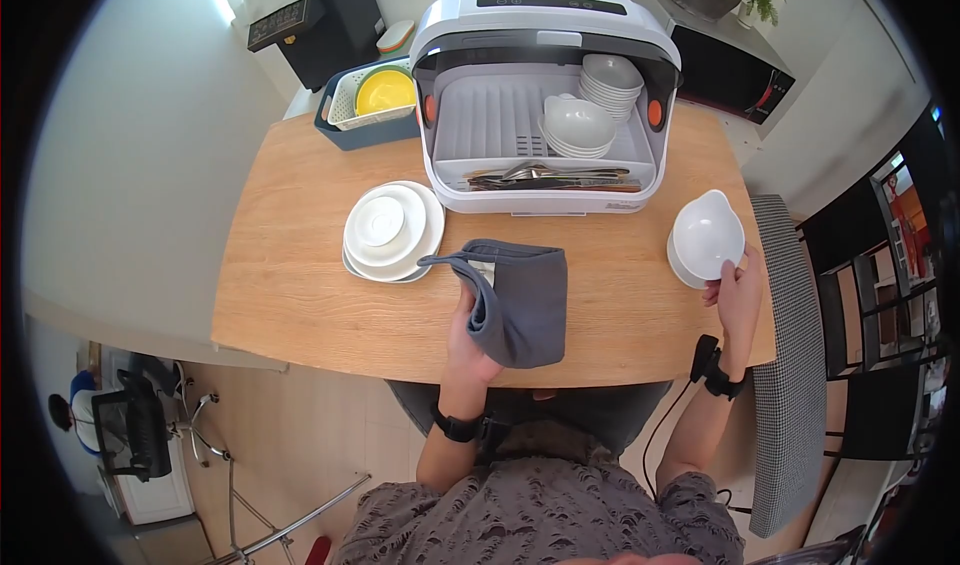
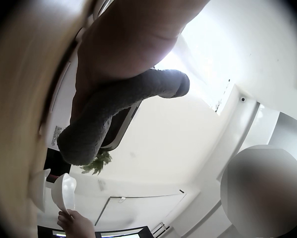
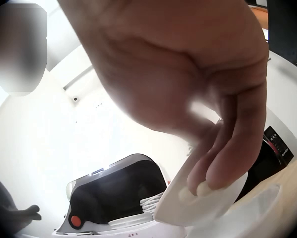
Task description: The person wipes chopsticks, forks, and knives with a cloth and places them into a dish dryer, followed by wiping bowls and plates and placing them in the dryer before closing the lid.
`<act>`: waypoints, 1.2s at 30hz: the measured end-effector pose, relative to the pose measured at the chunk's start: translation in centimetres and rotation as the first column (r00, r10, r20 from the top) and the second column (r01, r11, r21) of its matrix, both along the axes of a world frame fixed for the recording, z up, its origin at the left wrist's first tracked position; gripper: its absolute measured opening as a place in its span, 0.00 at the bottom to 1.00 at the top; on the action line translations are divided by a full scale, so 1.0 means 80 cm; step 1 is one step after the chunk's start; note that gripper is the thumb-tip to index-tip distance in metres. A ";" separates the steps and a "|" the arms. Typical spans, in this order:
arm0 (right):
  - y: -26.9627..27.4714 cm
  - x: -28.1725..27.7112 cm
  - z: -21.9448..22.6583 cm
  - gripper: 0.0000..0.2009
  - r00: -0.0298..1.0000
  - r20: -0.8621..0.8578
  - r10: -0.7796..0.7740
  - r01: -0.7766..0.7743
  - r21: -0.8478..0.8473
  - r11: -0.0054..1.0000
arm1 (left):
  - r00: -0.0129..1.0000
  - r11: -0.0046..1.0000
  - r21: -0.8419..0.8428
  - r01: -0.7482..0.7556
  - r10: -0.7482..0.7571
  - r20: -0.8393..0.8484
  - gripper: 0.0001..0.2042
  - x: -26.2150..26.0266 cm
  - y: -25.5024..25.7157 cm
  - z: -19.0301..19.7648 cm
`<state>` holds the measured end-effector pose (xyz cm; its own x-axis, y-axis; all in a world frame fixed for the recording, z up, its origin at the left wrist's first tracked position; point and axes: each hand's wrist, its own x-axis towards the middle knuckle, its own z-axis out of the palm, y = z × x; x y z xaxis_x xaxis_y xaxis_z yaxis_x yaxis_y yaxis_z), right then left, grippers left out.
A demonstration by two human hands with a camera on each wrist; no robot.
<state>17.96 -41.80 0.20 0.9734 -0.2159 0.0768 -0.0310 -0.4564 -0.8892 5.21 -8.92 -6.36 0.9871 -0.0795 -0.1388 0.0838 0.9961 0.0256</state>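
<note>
My left hand (image 1: pixel 468 343) holds a folded dark grey towel (image 1: pixel 530 310) near the table's front edge, its hanging loop pointing left. In the left wrist view the towel (image 2: pixel 91 131) drapes from under the palm. At the table's right side my right hand (image 1: pixel 737 290) grips the rim of a white bowl (image 1: pixel 708 233) with a small pointed lip. The bowl is tilted, its inside facing up toward me. Under it, partly hidden, a second white bowl (image 1: pixel 682 268) sits on the table. The right wrist view shows curled fingertips pressed on the held bowl (image 3: pixel 208 206).
A white dish cabinet (image 1: pixel 455 197) stands open at the back, with stacked bowls (image 1: pixel 582 125) and cutlery (image 1: pixel 545 177) inside. Stacked white plates (image 1: pixel 433 230) lie left of the towel. Behind them is a blue bin (image 1: pixel 370 140) holding a basket and a yellow bowl. A grey bench (image 1: pixel 790 385) adjoins the right edge.
</note>
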 end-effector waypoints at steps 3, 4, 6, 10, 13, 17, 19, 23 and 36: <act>0.039 -0.022 -0.007 0.19 0.994 0.069 0.083 -0.095 0.200 0.975 | 0.999 0.999 -0.018 0.036 -0.036 0.023 0.30 0.004 -0.005 -0.005; 0.060 -0.032 -0.007 0.20 0.992 0.085 0.099 -0.116 0.227 0.967 | 0.999 0.999 0.018 0.050 -0.050 0.015 0.30 0.005 -0.007 -0.004; 0.101 -0.052 -0.003 0.20 0.985 0.086 0.148 -0.166 0.263 0.951 | 0.997 0.993 0.087 0.075 -0.075 -0.002 0.30 0.008 -0.014 -0.004; 0.174 -0.091 -0.015 0.19 0.925 0.259 0.278 -0.292 0.018 0.956 | 0.988 0.919 0.393 0.025 0.037 -0.150 0.24 0.005 -0.050 0.035; 0.195 -0.116 -0.031 0.18 0.871 0.326 0.367 -0.355 -0.100 0.930 | 0.944 0.575 0.784 -0.233 0.326 0.042 0.21 0.009 -0.068 0.034; 0.176 -0.109 -0.020 0.14 0.823 0.159 0.546 -0.527 -0.148 0.837 | 0.909 0.122 0.961 -0.248 0.373 0.187 0.25 0.004 -0.038 0.009; 0.168 -0.100 -0.010 0.13 0.819 0.182 0.544 -0.517 -0.176 0.838 | 0.916 -0.114 0.968 -0.223 0.314 0.248 0.25 -0.001 -0.028 0.033; 0.157 -0.082 -0.024 0.11 0.753 0.251 0.609 -0.502 -0.378 0.778 | 0.932 -0.422 0.889 -0.177 0.219 0.289 0.25 -0.005 -0.027 0.056; 0.200 -0.122 -0.046 0.12 0.876 -0.029 0.482 -0.379 0.578 0.723 | 0.850 0.127 0.950 -0.284 0.492 0.188 0.21 0.005 -0.065 0.025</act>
<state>8.21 -25.82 -3.46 0.9572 0.2752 -0.0901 -0.1205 0.0956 -0.9881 5.61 -14.11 -4.37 0.7997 0.5955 0.0758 -0.2006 0.1460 0.9687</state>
